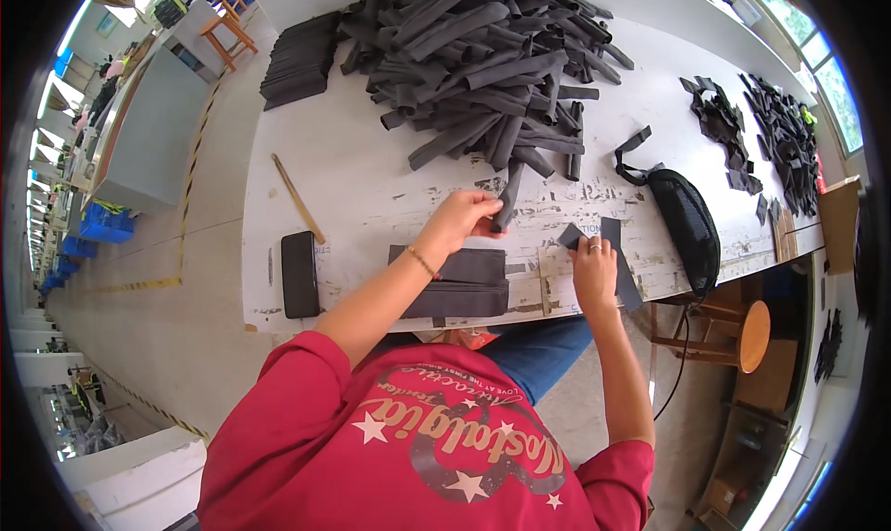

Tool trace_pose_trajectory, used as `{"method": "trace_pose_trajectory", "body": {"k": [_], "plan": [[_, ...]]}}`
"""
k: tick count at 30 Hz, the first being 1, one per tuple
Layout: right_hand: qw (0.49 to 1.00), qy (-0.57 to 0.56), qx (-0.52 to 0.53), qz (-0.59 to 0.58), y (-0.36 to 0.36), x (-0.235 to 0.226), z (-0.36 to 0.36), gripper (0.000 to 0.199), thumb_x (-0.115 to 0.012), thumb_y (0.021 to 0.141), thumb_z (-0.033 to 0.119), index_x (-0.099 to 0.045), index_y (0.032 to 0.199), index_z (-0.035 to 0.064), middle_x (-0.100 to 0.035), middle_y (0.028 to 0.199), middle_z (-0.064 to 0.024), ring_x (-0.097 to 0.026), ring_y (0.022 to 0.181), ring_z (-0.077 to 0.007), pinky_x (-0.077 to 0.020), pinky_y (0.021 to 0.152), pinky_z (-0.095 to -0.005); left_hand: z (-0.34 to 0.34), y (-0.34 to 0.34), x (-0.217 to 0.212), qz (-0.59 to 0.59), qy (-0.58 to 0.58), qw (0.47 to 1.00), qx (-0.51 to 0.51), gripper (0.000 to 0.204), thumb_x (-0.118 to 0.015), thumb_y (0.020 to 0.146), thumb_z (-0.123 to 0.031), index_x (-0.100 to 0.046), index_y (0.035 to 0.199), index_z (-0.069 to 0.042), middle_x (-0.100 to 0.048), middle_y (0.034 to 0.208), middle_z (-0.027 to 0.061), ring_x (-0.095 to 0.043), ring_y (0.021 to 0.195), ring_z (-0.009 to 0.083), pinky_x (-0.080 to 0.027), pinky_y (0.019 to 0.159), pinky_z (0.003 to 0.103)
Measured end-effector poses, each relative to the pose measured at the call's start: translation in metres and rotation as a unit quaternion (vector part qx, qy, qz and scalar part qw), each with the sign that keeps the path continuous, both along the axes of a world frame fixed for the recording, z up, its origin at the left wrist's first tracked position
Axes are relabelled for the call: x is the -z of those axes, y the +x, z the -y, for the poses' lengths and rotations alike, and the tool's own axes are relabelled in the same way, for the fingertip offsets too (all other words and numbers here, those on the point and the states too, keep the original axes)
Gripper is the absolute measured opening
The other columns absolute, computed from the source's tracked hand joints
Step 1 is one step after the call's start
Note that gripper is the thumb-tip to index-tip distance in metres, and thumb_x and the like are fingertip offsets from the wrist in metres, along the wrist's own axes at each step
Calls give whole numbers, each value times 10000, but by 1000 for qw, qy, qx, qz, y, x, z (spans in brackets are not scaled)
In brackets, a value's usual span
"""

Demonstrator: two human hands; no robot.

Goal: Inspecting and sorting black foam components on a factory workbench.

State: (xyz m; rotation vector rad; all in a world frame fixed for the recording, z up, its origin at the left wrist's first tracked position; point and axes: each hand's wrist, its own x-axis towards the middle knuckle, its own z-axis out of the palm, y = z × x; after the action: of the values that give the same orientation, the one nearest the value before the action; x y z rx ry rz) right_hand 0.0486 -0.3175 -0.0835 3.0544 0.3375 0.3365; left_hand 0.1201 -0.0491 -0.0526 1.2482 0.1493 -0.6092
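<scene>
My left hand (455, 225) pinches the near end of a dark grey fabric tube (511, 192) that lies at the front of a big heap of similar tubes (483, 62). My right hand (595, 273), a ring on one finger, is closed on a small dark fabric piece (570, 236) at the table's front part. Just right of that hand, a longer flat dark strip (629, 280) reaches the table edge. Below my left wrist lie flat dark fabric pieces (455, 301) in two stacks, partly covered by my forearm.
A black phone (300, 275) and a thin wooden stick (297, 197) lie at the left of the white table (325, 160). Behind them is a neat stack of dark strips (302, 59). A black elongated case (685, 220) and dark scraps (724, 127) sit rightward; a wooden stool (754, 336) stands below.
</scene>
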Motion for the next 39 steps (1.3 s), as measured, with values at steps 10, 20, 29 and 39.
{"method": "trace_pose_trajectory", "body": {"k": [10,20,29,39], "plan": [[964,224,-46,139,9,-43,-26,320,-572,785,-46,-589,1090,50,-611,979,-131,-567,976,-319,-434,869,-427,-33,-71,-89,142,-154,970,-127,323,-587,835,79,-511,1146,46,-662,1004,161,-683,891,258,-576,772,356],[861,488,-55,-132,-20,-89,-96,258,-676,850,44,-482,1018,17,-552,890,-135,-518,794,-247,-439,746,-332,-60,-38,-15,-12,-187,959,-212,203,-574,875,21,-554,1070,71,-626,1032,148,-654,957,240,-556,891,377],[921,310,-219,-88,-24,-77,-113,218,-647,836,47,-470,963,33,-533,1002,-172,-515,909,-383,-420,791,-478,-62,-24,-9,-111,-292,925,-214,166,-619,916,-102,-575,1018,22,-650,985,138,-662,897,243,-582,835,414],[916,371,-138,-60,-19,-97,-118,483,-656,830,59,-509,1290,40,-608,1086,-141,-548,1019,-342,-415,869,-427,-60,-18,2,-88,-220,943,-233,225,-644,914,-134,-578,1066,18,-671,1003,138,-677,917,231,-590,804,373]]}}
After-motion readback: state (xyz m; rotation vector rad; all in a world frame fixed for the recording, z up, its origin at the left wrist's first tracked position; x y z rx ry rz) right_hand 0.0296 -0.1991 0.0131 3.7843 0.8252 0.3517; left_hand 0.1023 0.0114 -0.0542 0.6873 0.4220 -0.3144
